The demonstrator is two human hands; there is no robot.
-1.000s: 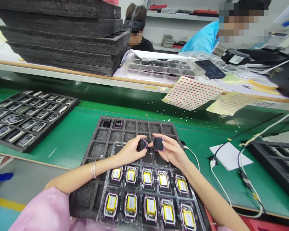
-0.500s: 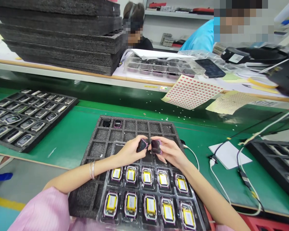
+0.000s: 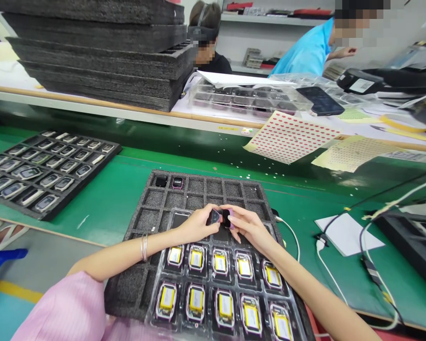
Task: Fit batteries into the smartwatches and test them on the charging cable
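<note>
My left hand (image 3: 201, 223) is closed on a dark-faced smartwatch part (image 3: 214, 217), its face tilted. Just to its right, my right hand (image 3: 247, 226) pinches another smartwatch part (image 3: 226, 217) with a black face and purple edge. The two parts are very close; whether they touch or are joined by a cable I cannot tell. Below the hands, a clear plastic tray (image 3: 208, 278) holds several purple-rimmed watch cases (image 3: 224, 308) with yellow-edged batteries. It lies on a black foam tray (image 3: 147, 220), whose far left cells hold a black piece (image 3: 161, 181) and a purple-rimmed watch (image 3: 178, 183).
Another foam tray (image 3: 42, 215) full of watch cases lies on the green bench at left. Foam trays (image 3: 102, 61) are stacked on the shelf. Cables (image 3: 367, 265) and white paper (image 3: 348, 234) lie at right. A sticker sheet (image 3: 291, 137) hangs from the shelf. Two people sit beyond.
My right hand has turned its smartwatch part more edge-on, and the two parts have come a little closer together. The whole view has shifted slightly.
</note>
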